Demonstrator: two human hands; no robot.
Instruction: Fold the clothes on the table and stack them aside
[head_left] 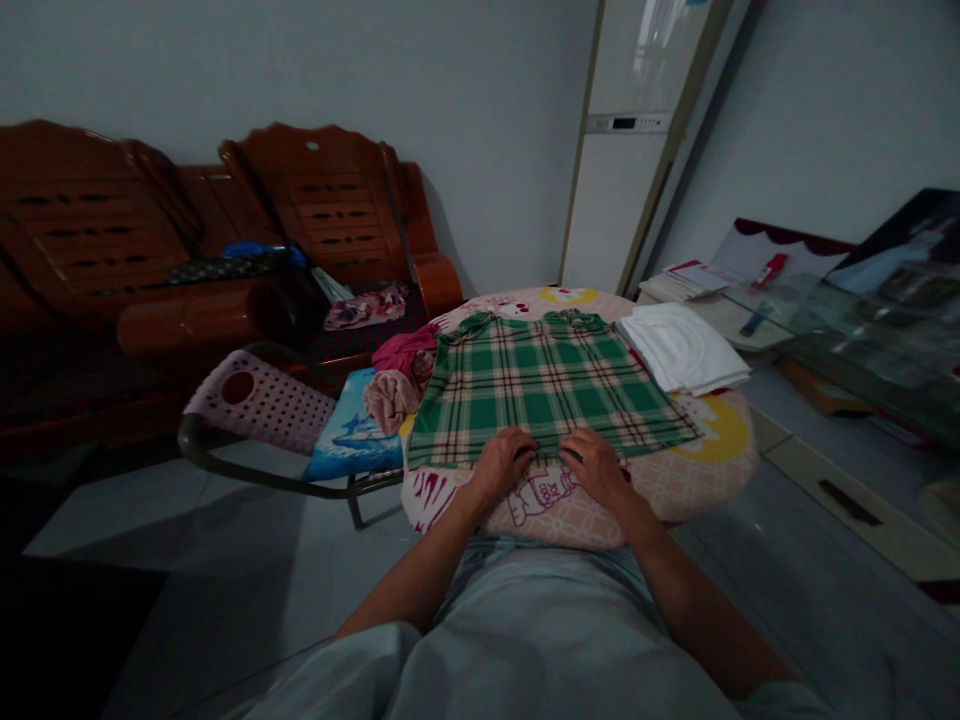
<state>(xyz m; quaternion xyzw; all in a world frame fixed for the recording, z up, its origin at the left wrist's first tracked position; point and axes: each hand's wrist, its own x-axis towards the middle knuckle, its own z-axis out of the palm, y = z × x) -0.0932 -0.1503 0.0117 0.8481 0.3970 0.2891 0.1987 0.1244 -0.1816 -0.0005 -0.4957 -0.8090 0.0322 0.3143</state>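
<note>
A green plaid garment (536,375) lies spread out on a round table with a patterned pink cover (675,495). At its near edge, left of the middle, my left hand (508,462) has its fingers curled on the hem. My right hand (592,462) rests a short way to the right on the same edge, fingers bent and pressed on the fabric. Both hands pinch the hem. The garment's far edge is bunched at two places. Folded white cloth (682,348) sits at the table's right side.
Left of the table stands a chair (266,400) with a blue cushion (356,430). Crumpled pink cloths (391,400) lie at the table's left edge. Wooden armchairs (322,200) line the wall. A glass-topped stand (847,340) is at the right.
</note>
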